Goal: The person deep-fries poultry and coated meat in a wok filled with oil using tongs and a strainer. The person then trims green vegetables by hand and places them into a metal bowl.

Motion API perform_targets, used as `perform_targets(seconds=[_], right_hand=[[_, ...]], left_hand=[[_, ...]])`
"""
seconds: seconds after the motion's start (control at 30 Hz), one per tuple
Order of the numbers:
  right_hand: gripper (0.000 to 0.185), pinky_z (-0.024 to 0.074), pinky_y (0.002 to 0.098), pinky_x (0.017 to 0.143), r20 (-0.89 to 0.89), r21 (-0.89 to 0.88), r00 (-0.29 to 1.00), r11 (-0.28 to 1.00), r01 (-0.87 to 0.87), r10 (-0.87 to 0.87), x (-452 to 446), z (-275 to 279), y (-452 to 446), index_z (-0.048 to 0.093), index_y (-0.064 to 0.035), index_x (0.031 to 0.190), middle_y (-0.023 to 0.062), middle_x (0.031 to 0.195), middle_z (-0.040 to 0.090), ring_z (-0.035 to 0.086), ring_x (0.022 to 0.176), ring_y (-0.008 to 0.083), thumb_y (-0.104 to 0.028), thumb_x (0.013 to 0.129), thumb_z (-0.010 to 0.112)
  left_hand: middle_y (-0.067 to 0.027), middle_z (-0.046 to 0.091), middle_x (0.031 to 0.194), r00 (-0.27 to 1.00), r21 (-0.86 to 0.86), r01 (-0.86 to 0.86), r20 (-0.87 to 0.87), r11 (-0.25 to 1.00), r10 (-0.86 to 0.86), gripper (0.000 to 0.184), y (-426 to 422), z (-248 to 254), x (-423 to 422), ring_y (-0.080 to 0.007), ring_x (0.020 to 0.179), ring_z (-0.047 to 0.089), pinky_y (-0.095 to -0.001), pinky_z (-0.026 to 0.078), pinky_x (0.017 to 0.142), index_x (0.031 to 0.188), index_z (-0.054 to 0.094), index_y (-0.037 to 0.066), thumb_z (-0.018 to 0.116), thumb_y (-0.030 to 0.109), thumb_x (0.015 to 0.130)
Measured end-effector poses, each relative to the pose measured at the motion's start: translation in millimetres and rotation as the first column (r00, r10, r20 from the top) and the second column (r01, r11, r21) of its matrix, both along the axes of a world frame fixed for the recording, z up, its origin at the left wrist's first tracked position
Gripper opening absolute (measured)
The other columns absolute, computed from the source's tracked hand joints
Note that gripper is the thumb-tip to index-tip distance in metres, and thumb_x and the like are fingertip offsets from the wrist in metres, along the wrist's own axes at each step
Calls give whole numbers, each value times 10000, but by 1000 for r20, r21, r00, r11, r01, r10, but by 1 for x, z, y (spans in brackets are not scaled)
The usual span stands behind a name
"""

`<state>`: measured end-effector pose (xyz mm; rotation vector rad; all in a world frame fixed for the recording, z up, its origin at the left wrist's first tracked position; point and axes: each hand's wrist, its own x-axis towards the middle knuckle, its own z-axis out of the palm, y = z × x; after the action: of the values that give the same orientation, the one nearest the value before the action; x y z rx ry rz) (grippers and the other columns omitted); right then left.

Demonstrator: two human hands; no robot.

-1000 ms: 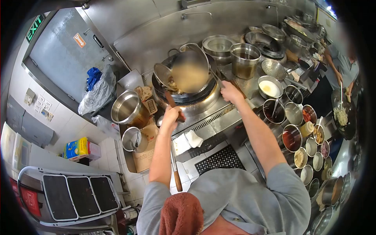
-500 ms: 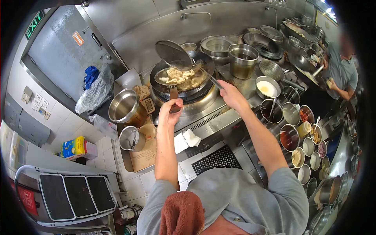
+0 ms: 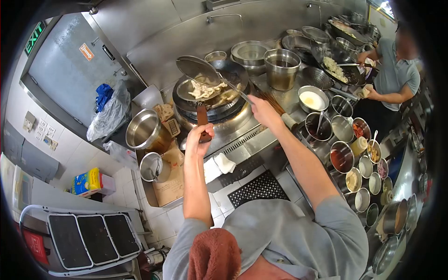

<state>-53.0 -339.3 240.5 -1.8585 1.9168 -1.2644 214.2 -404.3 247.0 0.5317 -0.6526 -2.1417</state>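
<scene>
My left hand (image 3: 199, 138) is closed around the brown wooden handle of a round strainer (image 3: 185, 89). Pale food strips (image 3: 205, 89) lie in it, over a dark wok (image 3: 238, 70) on the burner. My right hand (image 3: 265, 112) grips the long metal handle of a wide, round, mesh-like skimmer (image 3: 196, 69). Its head is tilted up on edge just behind the strips. More pale food (image 3: 228, 96) shows in the wok beside the strainer. The handle's far end under my right fingers is partly hidden.
Right of the wok stand a tall steel pot (image 3: 282, 70), a bowl of white liquid (image 3: 311, 99) and several seasoning containers (image 3: 342, 156). A steel pot (image 3: 147, 130) is at left. A co-worker (image 3: 394, 74) handles another wok (image 3: 338, 70) at far right.
The strainer and skimmer have shifted slightly left in view, and the strips sit closer together. The co-worker's wok has tipped, showing its pale food. The whole view has shifted a little.
</scene>
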Motion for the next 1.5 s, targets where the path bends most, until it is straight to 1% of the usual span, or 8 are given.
perform_targets(seconds=[0.27, 0.33, 0.53, 0.77, 1.0, 1.1, 1.3, 1.5], right_hand=[[380, 461, 477, 801, 7, 44, 1000, 999, 19, -20, 5, 36, 22, 489, 22, 1253, 287, 985, 616, 587, 942, 431, -16, 875, 473], [410, 458, 479, 776, -15, 252, 1000, 968, -7, 11, -2, 39, 34, 458, 16, 1280, 269, 964, 622, 592, 923, 426, 1, 870, 460], [514, 458, 464, 749, -121, 213, 993, 976, 42, -16, -14, 79, 81, 440, 7, 1297, 250, 953, 627, 603, 915, 416, 64, 789, 491], [495, 467, 478, 829, -148, -7, 988, 999, 37, -37, -1, 0, 7, 489, 40, 1235, 285, 980, 614, 588, 964, 426, 97, 743, 476], [489, 461, 488, 824, -72, -40, 996, 998, 40, -43, 5, 22, 10, 482, 41, 1250, 289, 961, 621, 597, 937, 422, 78, 762, 484], [492, 471, 486, 798, 0, 287, 1000, 958, -13, 13, 3, 26, 28, 472, 30, 1264, 288, 966, 617, 601, 924, 420, 64, 774, 494], [510, 475, 493, 758, -201, -5, 979, 1000, -26, 24, -29, 54, 79, 475, -13, 1285, 278, 916, 622, 613, 870, 424, 54, 780, 503], [509, 491, 481, 770, -196, 150, 979, 988, -17, 47, -9, 16, 28, 478, 4, 1272, 268, 903, 629, 614, 888, 415, 68, 767, 480]], left_hand=[[-96, 509, 835, 999, -79, -24, 42, 997, 27, 224, 10, 0, 3, -114, 650, 507, -253, 442, 580, 1029, 426, -142, 525, -68, 842], [-93, 510, 815, 992, -128, -14, 124, 992, 30, 193, 4, 2, 0, -117, 638, 508, -255, 443, 569, 1000, 441, -124, 530, -65, 840], [-80, 510, 752, 967, -119, -1, 254, 993, 31, 117, -6, -1, 1, -123, 585, 498, -263, 433, 513, 906, 472, -51, 558, -53, 827], [-63, 499, 700, 976, -100, -16, 216, 995, 37, 107, 14, -1, -6, -150, 591, 488, -304, 435, 545, 889, 462, -5, 542, -43, 831], [-69, 509, 707, 950, -211, -70, 283, 975, 129, 114, 21, 0, 2, -132, 584, 495, -267, 421, 536, 897, 496, -63, 572, -21, 824], [-76, 514, 713, 959, -206, -47, 266, 977, 102, 119, 15, 2, 1, -140, 594, 504, -276, 425, 543, 901, 490, -65, 571, -35, 819], [-103, 528, 763, 949, -216, -45, 297, 975, 109, 126, -1, -8, 4, -154, 610, 512, -289, 432, 542, 909, 476, -60, 563, -55, 818], [-118, 534, 795, 949, -215, -65, 289, 975, 127, 121, 24, 1, -3, -150, 614, 519, -290, 430, 529, 921, 476, -49, 554, -49, 830]])
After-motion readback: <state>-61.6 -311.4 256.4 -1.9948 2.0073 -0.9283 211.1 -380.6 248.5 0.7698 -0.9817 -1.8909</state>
